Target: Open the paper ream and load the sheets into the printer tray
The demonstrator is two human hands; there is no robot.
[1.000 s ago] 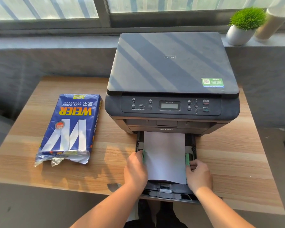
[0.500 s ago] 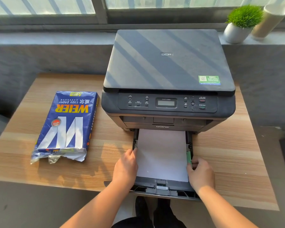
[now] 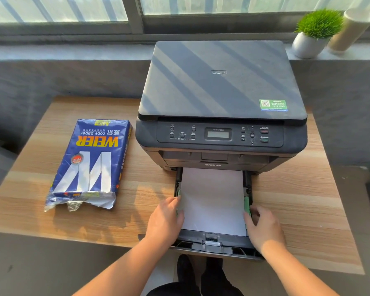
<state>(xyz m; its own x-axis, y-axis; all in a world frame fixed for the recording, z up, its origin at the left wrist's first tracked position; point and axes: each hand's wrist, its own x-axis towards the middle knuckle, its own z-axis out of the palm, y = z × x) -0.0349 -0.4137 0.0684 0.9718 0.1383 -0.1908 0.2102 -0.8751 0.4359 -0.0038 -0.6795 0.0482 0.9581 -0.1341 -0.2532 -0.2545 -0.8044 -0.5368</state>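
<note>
Sunlight from the window at twelve o'clock stripes a wooden table [image 3: 297, 210] that carries the printer [image 3: 220, 99] at centre and the blue paper ream [image 3: 90, 163] at nine o'clock, its near end torn open and crumpled. From the printer's front, at six o'clock, the tray [image 3: 214, 246] stands pulled out toward the person, with a white stack of sheets [image 3: 212, 199] lying flat inside it. The left hand [image 3: 165, 221] rests against the stack's left edge and the right hand [image 3: 263, 227] against its right edge by the green side guide [image 3: 246, 201]; both are loosely curled and pressing, holding nothing. The step in hand appears to be squaring the sheets between the guides. Next, presumably, the guides should sit snug against the paper, then both hands move to the tray front and push it straight toward twelve o'clock until it seats, keeping the stack flat so no corner catches.
</note>
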